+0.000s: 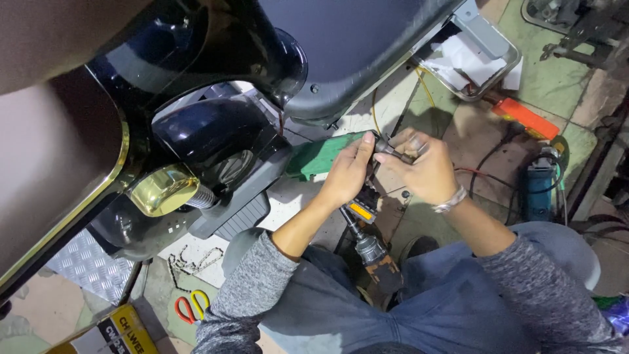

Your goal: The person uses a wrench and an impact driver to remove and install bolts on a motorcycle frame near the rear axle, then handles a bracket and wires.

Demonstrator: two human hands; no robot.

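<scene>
My left hand (348,172) and my right hand (424,172) meet over a small dark metal part (388,148), each gripping an end of it. Just below the hands sits a black pedal with an orange reflector (362,208). A dark power tool (375,254) lies between my knees, under the pedal. A silver bracelet (451,200) circles my right wrist. What the part's far end joins to is hidden by my fingers.
A dark blue scooter body (216,124) with a gold trim cap (164,189) fills the left. A green block (322,155), metal tray (488,62), orange bar (524,118), blue grinder (540,183), chain (193,261) and red-and-yellow scissors (191,307) lie on the floor.
</scene>
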